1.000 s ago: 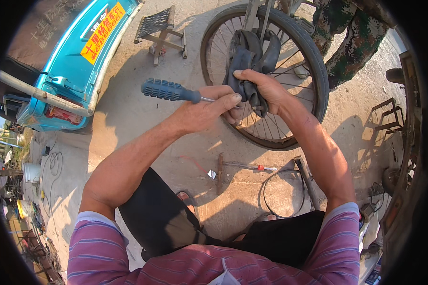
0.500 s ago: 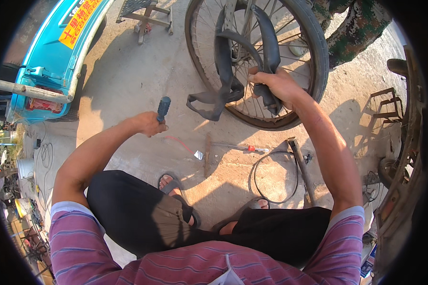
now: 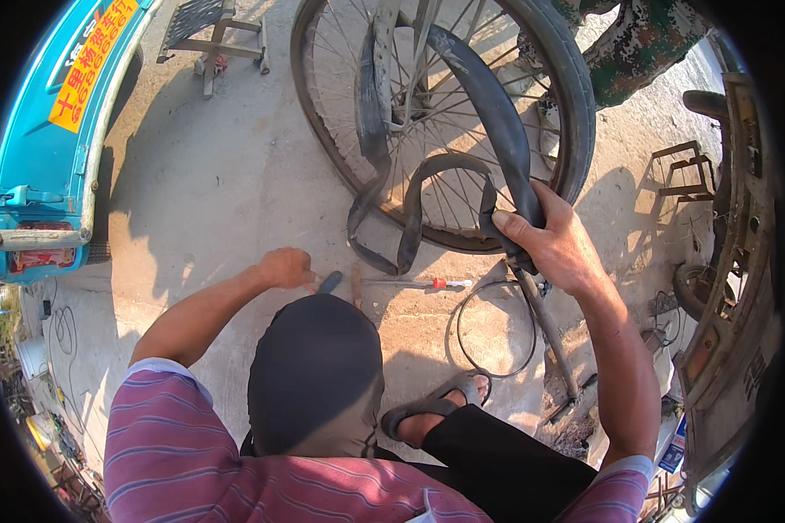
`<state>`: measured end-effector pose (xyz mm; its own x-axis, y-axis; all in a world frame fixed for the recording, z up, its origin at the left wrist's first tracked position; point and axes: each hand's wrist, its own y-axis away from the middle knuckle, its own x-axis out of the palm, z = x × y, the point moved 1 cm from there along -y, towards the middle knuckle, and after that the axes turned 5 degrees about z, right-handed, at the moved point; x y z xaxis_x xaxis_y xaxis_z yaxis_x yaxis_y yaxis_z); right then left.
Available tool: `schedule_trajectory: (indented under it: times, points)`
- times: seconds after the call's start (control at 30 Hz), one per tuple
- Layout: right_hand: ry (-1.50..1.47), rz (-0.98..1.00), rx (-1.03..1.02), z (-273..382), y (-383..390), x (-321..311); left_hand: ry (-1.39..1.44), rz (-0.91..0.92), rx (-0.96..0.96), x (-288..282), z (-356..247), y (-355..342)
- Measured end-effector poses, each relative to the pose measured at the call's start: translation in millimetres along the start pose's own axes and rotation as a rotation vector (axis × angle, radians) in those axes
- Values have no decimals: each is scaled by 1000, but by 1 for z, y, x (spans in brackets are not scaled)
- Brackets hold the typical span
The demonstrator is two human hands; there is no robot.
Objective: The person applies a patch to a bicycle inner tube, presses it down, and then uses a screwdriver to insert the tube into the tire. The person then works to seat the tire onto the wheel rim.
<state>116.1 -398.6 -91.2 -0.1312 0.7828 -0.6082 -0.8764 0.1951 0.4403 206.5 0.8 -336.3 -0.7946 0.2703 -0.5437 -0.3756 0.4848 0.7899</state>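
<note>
My right hand (image 3: 554, 240) is closed round a black rubber inner tube (image 3: 484, 83), thumb on top. The tube hangs in loops before a spoked wheel (image 3: 576, 113) with its tyre, and one length passes by the metal fork (image 3: 419, 52). My left hand (image 3: 286, 268) is low over the ground beside my raised knee, fingers curled under; what they hold, if anything, is hidden. Just right of it, apart from the fingers, shows a dark blue-grey tool handle (image 3: 330, 281), partly hidden by the knee.
A red-and-white small item (image 3: 440, 282), a thin black cable loop (image 3: 462, 336) and a metal bar (image 3: 549, 336) lie on the ground. A blue vehicle (image 3: 39, 166) stands at left, a small stool (image 3: 214, 39) behind. Someone in camouflage trousers (image 3: 641, 52) is beyond the wheel.
My left hand has dropped nearer the ground, and the tool handle is now apart from it. My right hand has drawn the tube nearer and lower. My left knee has risen into view.
</note>
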Motion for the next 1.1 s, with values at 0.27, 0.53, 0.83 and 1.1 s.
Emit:
schedule_trajectory:
  times: [0.27, 0.53, 0.83, 1.1]
  points:
    - [-330, 136, 94, -13, 11, 13, 653, -854, 485, -88, -161, -37]
    - [-523, -57, -133, 0, 33, 7, 683, -566, 464, -55, -120, -63]
    - [-744, -125, -382, 18, 41, -25, 756, -1275, 399, -111, -66, -51]
    - [-670, -223, -270, 17, 72, -54, 1471, -743, 566, -176, -43, -61]
